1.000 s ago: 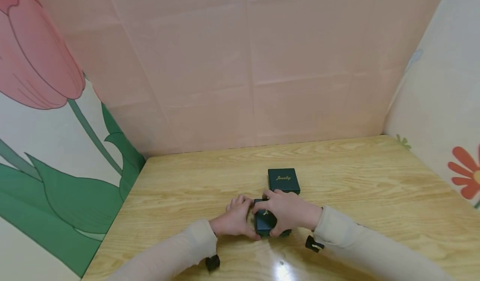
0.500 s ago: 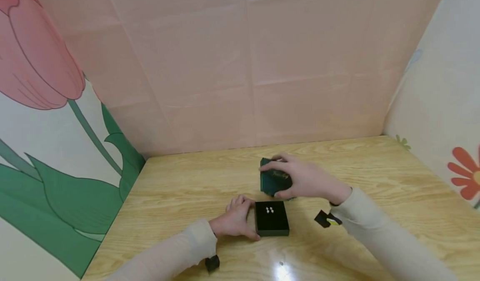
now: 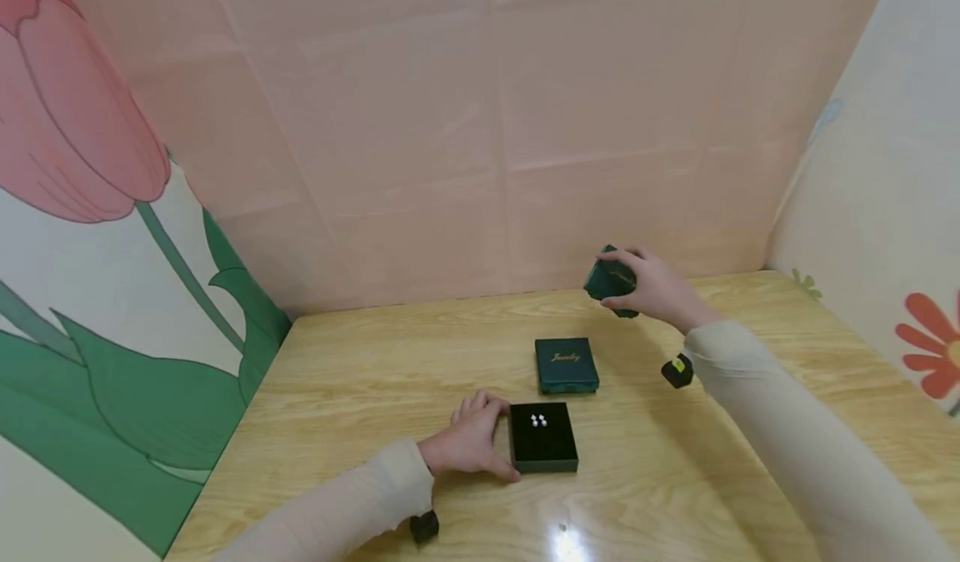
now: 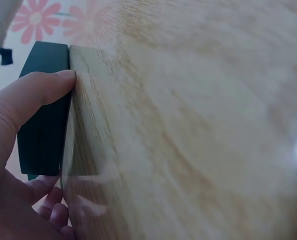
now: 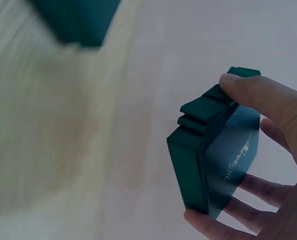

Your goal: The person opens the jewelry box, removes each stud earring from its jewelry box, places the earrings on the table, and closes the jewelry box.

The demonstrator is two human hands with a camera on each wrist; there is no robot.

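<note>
An uncovered jewelry box base (image 3: 544, 455) sits on the wooden table, its black insert holding a pair of small, shiny white earrings (image 3: 539, 421). My left hand (image 3: 471, 439) grips its left side, thumb at the near corner and fingers toward the far one. In the left wrist view the thumb presses along the box's dark side wall (image 4: 43, 130). Raised over the back of the table, my right hand (image 3: 656, 287) holds a dark green box lid (image 3: 611, 283) by opposite edges, tilted. Gold lettering shows on the lid's face (image 5: 231, 155) in the right wrist view.
Behind the uncovered base stands a closed green jewelry box (image 3: 566, 362) with "Jewelry" in gold. The wooden table (image 3: 375, 353) meets a pink wall covering (image 3: 420, 170) at the back, with flower-printed panels at both sides.
My right hand has lifted the lid off the base and carried it away, up and to the right. The earrings came into view. My left hand stays at the base.
</note>
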